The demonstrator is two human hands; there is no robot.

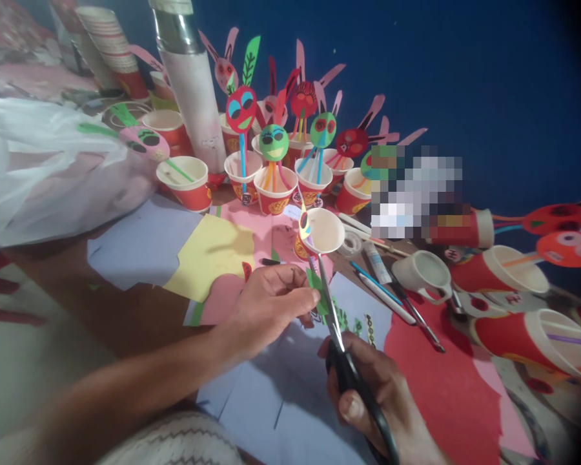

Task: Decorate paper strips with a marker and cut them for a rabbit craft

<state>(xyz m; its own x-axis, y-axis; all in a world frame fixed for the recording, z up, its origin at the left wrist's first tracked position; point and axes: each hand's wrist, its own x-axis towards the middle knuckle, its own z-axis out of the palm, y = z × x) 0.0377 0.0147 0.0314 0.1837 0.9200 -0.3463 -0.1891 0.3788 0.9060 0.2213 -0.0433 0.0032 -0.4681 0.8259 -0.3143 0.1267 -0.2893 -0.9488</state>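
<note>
My left hand (271, 300) is closed in a pinch on a small piece of green paper (319, 292) held over the worktop. My right hand (372, 394) grips black-handled scissors (341, 352); their blades point up and away and meet the green paper. Under both hands lie lavender paper sheets (281, 387). Just beyond the scissor tips stands a tilted red paper cup (322, 231) with a small paper face on it.
Several red cups with paper bunny faces on straws (274, 145) crowd the back. A white plastic bag (39, 161) lies left, a cup stack (111, 45) and a tall tube (193, 97) behind. Pens (382, 290), tape roll (352, 244), red paper (440, 387) and tipped cups (513, 329) sit right.
</note>
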